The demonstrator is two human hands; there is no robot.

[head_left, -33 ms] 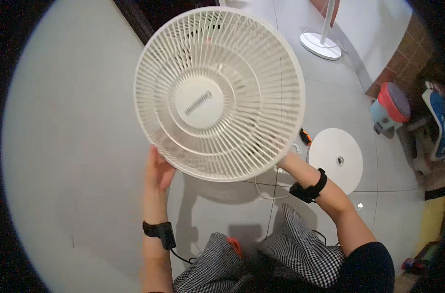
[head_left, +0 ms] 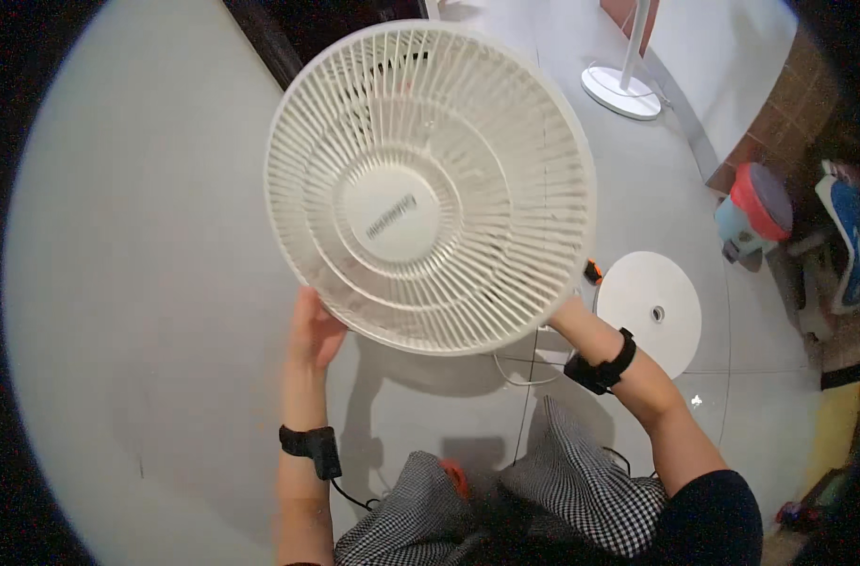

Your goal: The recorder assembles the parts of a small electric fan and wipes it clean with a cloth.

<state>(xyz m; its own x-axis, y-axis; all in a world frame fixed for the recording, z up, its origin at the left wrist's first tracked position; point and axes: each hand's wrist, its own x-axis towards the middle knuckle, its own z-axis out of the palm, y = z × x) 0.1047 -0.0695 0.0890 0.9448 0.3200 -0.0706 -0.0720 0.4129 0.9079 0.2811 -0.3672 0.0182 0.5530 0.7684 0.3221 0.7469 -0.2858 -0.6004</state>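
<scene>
In front of me a round white fan grille, with a plain disc in its middle and ribs fanning out, is held up tilted. My left hand grips its lower left rim, with its fingertips partly behind the edge. At the lower right rim my right hand holds it from behind, and the fingers there are mostly hidden by the grille. On the floor just right of my right hand lies a white round base with a small hole in its centre.
A black and orange tool lies beside the round base, and a white cord runs below the grille. Farther off stand a white pole on a round foot and a light blue bin with a red rim. Black straps circle both wrists.
The grille has shifted slightly right and down, together with both hands. More of it now covers the black and orange tool.
</scene>
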